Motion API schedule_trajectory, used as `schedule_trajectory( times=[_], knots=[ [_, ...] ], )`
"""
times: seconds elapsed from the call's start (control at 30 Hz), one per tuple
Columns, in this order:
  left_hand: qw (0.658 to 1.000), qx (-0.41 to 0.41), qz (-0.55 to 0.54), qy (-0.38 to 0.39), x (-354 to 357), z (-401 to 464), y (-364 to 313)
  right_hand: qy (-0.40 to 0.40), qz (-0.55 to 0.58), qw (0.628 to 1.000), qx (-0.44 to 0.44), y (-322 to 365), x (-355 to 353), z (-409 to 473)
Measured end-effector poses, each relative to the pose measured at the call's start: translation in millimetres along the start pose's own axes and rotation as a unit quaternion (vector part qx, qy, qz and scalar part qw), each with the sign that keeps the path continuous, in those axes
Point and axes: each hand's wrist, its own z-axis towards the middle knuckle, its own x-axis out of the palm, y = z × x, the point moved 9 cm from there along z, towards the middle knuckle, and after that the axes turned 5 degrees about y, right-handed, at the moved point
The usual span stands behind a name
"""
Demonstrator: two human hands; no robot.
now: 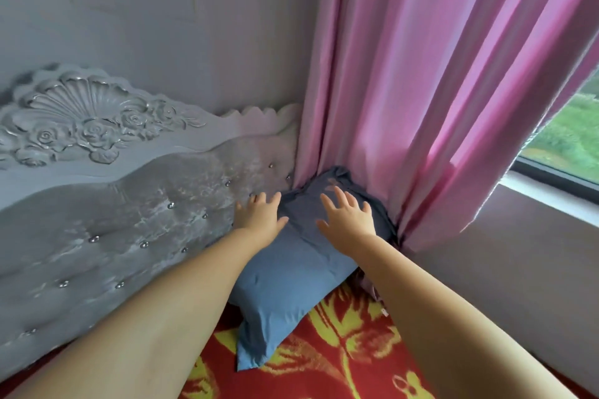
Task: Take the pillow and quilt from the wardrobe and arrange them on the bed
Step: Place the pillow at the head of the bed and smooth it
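Note:
A blue pillow (285,288) lies on the bed in the corner, its far end pushed against the headboard and the pink curtain. My left hand (261,215) rests flat on the pillow's left upper edge, fingers spread, next to the headboard. My right hand (348,220) lies flat on the pillow's top right, fingers spread too. Neither hand grips anything. The bed is covered with a red blanket with a yellow flower pattern (327,356). No quilt is in view.
A grey tufted headboard (113,236) with carved roses runs along the left. A pink curtain (421,91) hangs down to the bed at the corner. A window (570,136) and its sill stand to the right, above a grey wall.

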Motion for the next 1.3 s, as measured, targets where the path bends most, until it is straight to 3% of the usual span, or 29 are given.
schedule_trajectory(
  times=[0.2,0.4,0.63,0.8,1.03,1.3],
  knots=[
    [0.999,-0.008,-0.003,-0.051,-10.4,-34.2,25.5,0.009,-0.021,0.999,-0.04,37.4,0.3,-3.1],
    [0.995,-0.093,-0.033,-0.029,8.3,-82.2,153.3,0.044,-0.026,0.994,-0.096,155.0,27.5,-22.4],
    [0.999,-0.017,-0.01,-0.048,-16.0,-87.5,240.9,0.001,0.012,1.0,-0.019,239.5,6.6,-38.3],
    [0.998,0.055,0.009,0.004,5.4,-96.4,216.5,-0.005,0.04,0.998,0.043,226.5,17.5,-77.3],
    [0.986,0.152,0.047,0.038,28.3,-144.1,114.0,0.012,0.084,0.985,0.153,148.0,50.9,-161.9],
    [0.991,0.127,0.017,0.036,49.4,-227.2,35.3,0.022,0.06,0.993,0.102,99.5,59.8,-240.8]
  ],
)
